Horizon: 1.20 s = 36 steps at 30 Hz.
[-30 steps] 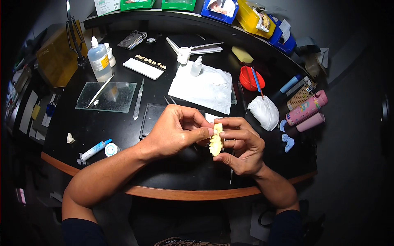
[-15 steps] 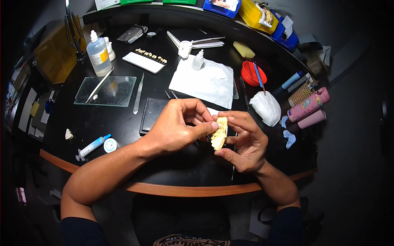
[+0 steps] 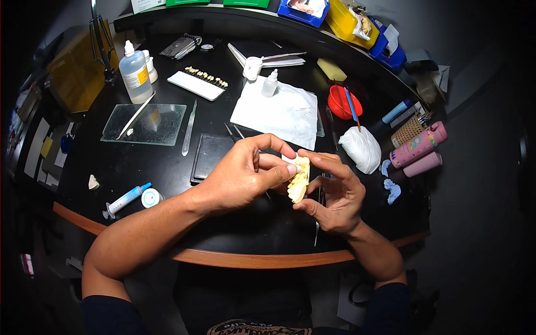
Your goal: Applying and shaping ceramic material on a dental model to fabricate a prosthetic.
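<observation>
A pale yellow dental cast with tooth shapes is held up over the front middle of the table. My right hand grips it from the right, thumb at its lower end and fingertips at its upper end. From the left, my left hand presses its thumb tip onto the upper part of the cast, with the index finger curved above. Whether a small piece sits under that thumb is hidden. Below the hands, thin metal instruments are partly covered, and a dark flat case lies beside my left hand.
Behind the hands lies a white paper sheet with a dropper bottle. A glass slab, scalpel and tooth shade guide are left. A red bowl, white bag and pink bottle stand right.
My left index finger has lifted and straightened slightly, away from the thumb. The cast has shifted only slightly, and both hands stay on it.
</observation>
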Motion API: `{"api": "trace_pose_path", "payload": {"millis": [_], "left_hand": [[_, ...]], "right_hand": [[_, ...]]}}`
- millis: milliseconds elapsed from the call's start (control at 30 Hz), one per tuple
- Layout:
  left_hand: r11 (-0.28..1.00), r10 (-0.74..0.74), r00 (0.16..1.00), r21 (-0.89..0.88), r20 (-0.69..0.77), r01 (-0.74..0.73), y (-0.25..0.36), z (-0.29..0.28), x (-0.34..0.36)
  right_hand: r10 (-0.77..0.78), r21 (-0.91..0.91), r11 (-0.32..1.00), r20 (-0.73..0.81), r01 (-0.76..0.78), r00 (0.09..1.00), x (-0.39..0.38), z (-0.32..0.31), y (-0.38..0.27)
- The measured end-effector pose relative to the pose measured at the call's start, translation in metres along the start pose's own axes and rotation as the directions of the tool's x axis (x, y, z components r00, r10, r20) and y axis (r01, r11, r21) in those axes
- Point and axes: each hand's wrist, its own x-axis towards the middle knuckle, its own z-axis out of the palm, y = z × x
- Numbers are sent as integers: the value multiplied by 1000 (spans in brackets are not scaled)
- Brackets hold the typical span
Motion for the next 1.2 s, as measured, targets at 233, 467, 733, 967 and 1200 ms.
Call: {"api": "trace_pose_path", "payload": {"millis": [233,467,733,967,1200], "left_hand": [[993,12,999,120,-35,-8,6,4,-2],[986,28,999,166,-47,-20,1,1,0],[998,3,1000,67,-10,-2,6,-1,0],[999,12,1000,30,5,-12,6,-1,0],[997,47,999,61,-11,-46,1,1,1]], "right_hand": [[-17,-116,993,-42,12,999,3,4,-6],[-12,-154,988,21,15,1000,4,0,-3],[7,-151,988,-48,-14,999,6,-1,-7],[24,-113,993,-63,-31,998,7,-4,-10],[56,-100,993,-84,-64,995,6,-3,-12]]}}
